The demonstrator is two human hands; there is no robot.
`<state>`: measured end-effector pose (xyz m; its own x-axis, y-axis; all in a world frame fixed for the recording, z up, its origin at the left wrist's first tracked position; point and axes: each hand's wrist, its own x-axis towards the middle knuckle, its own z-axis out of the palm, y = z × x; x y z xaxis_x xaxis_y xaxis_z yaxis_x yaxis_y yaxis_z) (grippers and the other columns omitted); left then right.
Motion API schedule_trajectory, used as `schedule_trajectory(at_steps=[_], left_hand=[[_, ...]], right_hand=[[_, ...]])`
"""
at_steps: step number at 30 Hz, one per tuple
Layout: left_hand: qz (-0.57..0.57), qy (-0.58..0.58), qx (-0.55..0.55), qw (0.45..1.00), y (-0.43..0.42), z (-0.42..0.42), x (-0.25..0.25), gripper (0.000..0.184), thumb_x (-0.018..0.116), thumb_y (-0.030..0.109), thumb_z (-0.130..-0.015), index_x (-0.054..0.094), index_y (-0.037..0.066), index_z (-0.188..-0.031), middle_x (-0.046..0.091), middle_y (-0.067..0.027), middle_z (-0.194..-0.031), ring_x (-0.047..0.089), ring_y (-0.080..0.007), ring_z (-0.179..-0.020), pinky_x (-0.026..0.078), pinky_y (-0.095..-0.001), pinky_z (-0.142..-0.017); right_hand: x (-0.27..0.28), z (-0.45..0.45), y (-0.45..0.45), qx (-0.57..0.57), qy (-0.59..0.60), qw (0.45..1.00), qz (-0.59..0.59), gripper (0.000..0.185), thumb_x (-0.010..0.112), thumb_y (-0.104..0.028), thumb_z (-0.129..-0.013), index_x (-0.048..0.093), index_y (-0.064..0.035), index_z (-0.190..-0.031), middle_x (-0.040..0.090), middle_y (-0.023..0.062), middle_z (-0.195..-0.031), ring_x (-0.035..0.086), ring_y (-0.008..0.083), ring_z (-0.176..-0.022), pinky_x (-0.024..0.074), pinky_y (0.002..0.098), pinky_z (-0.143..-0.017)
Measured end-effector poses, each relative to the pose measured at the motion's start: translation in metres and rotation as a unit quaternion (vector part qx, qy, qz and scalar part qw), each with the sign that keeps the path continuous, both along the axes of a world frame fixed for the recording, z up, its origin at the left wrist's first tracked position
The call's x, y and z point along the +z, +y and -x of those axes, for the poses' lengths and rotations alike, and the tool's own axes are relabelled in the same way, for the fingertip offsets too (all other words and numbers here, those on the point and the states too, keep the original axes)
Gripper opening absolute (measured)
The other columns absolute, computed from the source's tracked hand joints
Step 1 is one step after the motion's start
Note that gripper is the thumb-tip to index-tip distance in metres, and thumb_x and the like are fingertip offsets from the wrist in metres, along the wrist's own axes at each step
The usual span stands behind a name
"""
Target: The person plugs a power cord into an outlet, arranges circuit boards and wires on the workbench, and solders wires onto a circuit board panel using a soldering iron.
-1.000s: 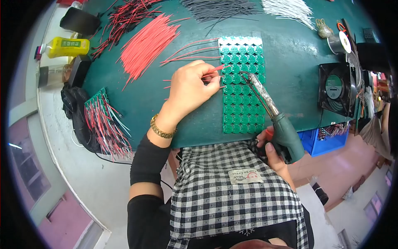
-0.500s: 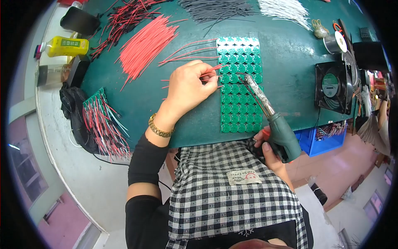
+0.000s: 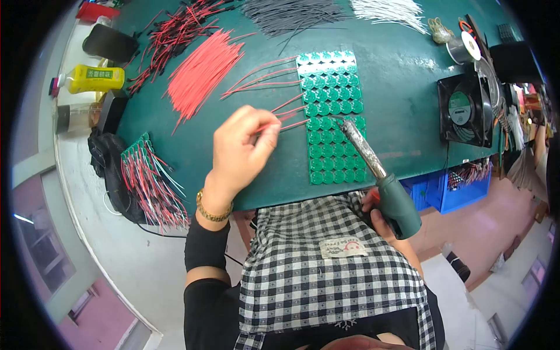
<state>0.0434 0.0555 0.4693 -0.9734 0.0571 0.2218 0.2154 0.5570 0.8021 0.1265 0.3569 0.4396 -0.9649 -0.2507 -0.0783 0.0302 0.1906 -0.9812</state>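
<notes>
My left hand point(image 3: 242, 149) is pinched on a few red wires, left of the green circuit board panel point(image 3: 332, 137). Several red wires point(image 3: 262, 74) stick out from the panel's left edge, in its upper and middle rows. My right hand point(image 3: 382, 219) is wrapped round the dark green handle of a soldering iron point(image 3: 396, 201), partly hidden behind it. The iron's tip is over the middle rows of the panel.
Bundles of red wires point(image 3: 204, 73), black wires point(image 3: 291, 16) and white wires point(image 3: 389, 11) lie at the back. Wired boards point(image 3: 149, 178) rest at left, near a yellow bottle point(image 3: 96, 79). A fan point(image 3: 465, 109) and solder spool point(image 3: 465, 48) stand right; a blue bin point(image 3: 466, 189) is below.
My left hand has drawn back from the panel, down and to the left, with red wires still in its fingers. The iron's tip has moved slightly lower on the panel.
</notes>
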Motion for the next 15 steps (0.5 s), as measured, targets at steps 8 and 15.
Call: schedule_trajectory(at_steps=[8, 15], left_hand=[[0.036, -0.069, -0.008, 0.997, 0.017, -0.013, -0.027, 0.004, 0.064, 0.005, -0.073, 0.063, 0.006, -0.076, 0.062, -0.0045, -0.071, 0.061, -0.0163, -0.057, 0.048, -0.0282, -0.052], [0.059, -0.045, 0.000, 0.997, 0.018, -0.010, -0.025, 0.004, 0.064, 0.004, -0.070, 0.063, 0.004, -0.073, 0.059, -0.0062, -0.066, 0.056, -0.0155, -0.053, 0.044, -0.0268, -0.050]], right_hand=[[-0.006, -0.010, 0.007, 0.063, -0.038, 0.991, -0.108, 0.025, 0.072, -0.008, -0.071, 0.067, -0.0075, -0.096, 0.069, 0.0031, -0.085, 0.067, 0.0204, -0.071, 0.0541, 0.0299, -0.066], [-0.006, -0.008, 0.005, 0.090, -0.010, 0.986, -0.139, 0.026, 0.075, -0.013, -0.071, 0.067, -0.0095, -0.095, 0.069, 0.0019, -0.086, 0.067, 0.0203, -0.073, 0.0548, 0.0308, -0.065]])
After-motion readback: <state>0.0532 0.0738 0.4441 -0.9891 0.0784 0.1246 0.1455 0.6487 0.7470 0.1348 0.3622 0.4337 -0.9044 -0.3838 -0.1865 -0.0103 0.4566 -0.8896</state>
